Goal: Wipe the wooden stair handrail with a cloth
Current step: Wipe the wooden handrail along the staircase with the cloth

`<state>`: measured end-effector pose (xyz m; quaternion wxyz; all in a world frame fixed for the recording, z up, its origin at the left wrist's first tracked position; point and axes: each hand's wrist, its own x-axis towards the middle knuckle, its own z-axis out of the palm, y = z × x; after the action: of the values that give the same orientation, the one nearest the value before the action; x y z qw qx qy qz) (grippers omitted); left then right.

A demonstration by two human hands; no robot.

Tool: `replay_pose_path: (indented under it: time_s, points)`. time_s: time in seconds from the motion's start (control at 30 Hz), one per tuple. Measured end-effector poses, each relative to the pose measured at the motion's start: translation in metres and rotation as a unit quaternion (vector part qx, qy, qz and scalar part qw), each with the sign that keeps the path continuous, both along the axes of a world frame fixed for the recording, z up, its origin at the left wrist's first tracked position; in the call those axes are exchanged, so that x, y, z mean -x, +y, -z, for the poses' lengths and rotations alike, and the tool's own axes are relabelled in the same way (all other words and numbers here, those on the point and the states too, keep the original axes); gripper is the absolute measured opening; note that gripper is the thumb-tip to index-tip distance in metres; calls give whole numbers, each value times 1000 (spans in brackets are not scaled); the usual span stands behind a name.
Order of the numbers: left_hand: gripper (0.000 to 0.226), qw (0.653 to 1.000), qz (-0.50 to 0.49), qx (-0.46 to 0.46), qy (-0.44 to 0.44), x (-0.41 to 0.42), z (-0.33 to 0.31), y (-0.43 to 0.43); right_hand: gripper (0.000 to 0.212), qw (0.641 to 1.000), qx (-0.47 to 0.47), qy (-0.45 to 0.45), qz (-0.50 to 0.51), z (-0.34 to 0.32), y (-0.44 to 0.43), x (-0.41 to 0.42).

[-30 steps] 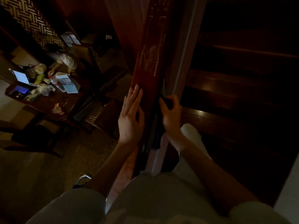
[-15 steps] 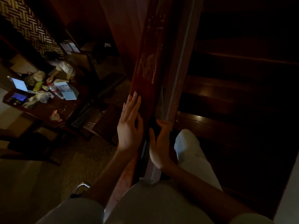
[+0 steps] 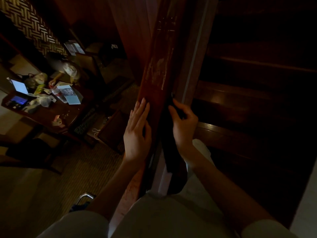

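A broad reddish-brown wooden handrail (image 3: 159, 69) runs from the lower middle up and away, its top worn with pale scuffs. My left hand (image 3: 137, 133) lies flat with straight fingers on the rail's left edge. My right hand (image 3: 183, 124) grips a dark cloth (image 3: 173, 162) against the rail's right side. The cloth hangs down below the hand in a long dark fold. The light is dim, so the cloth's upper end is hard to make out.
Dark wooden stair treads (image 3: 240, 103) lie to the right of the rail. Far below on the left, a cluttered desk (image 3: 51, 115) carries papers, bags and lit screens, with a person (image 3: 68, 71) seated at it. Striped carpet (image 3: 72, 169) covers the floor.
My right hand has slid down the rail's right side and back up, and the cloth now hangs visibly below it. My left hand has stayed flat on the rail.
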<state>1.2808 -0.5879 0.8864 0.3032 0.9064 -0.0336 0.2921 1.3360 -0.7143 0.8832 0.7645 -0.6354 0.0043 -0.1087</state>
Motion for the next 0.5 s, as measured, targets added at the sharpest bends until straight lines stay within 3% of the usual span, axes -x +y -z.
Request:
replay_pose_path:
  time_s: [0.27, 0.37, 0.5]
  points:
    - [54, 999, 19, -31, 4, 0, -1, -1, 33, 998, -10, 45, -31, 45, 7, 89]
    - [55, 999, 20, -30, 17, 2, -2, -1, 31, 1000, -1, 16, -26, 14, 5, 40]
    - [55, 999, 12, -23, 19, 2, -5, -2, 21, 997, 7, -35, 67, -41, 5, -56]
